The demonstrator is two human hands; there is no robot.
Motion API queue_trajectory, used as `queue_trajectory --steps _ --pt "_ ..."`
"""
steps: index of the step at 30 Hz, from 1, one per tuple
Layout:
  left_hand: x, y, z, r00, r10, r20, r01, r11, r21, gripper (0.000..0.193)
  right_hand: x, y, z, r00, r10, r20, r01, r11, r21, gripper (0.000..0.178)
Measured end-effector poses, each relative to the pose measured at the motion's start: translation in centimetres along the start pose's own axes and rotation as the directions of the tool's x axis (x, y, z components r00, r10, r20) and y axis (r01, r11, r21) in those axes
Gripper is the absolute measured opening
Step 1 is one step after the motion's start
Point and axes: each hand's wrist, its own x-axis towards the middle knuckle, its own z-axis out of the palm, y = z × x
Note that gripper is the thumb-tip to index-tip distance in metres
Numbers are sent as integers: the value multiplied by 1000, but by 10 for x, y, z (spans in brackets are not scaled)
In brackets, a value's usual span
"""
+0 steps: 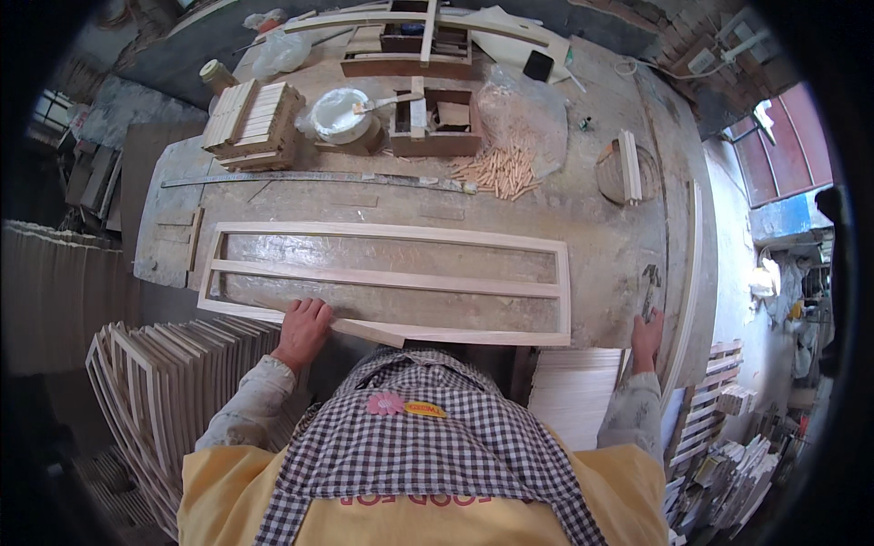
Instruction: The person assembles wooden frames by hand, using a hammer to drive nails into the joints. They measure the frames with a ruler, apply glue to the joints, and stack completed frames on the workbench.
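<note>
A pale wooden frame (455, 285) with one long middle bar lies flat on the workbench in front of me. My left hand (305, 329) is closed at its near rail, fingers curled over a thin wooden strip (371, 333) that juts out to the right of the hand. Part of the strip is hidden under the fingers. Far to the right, at the bench's edge, my right hand (647, 335) is closed around the lower end of a dark, narrow tool (650, 284). Its kind is too small to make out.
Beyond the frame lie a long ruler-like strip (319, 178), stacked wooden blocks (253, 123), a white glue bucket (340, 116), a wooden box (437, 136) and a heap of dowels (503, 171). Many finished frames (173, 373) stand at my left; a pale stack (572, 391) stands below the bench.
</note>
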Motion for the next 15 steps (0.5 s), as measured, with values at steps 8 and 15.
queue_trajectory --steps 8,15 --pt "11 -10 11 995 19 95 -6 991 -130 46 1 -24 18 990 140 2 -137 972 -193 67" --pt "67 -24 -1 989 -135 -56 131 989 -72 40 11 -133 36 963 -250 -99 237 963 -132 67"
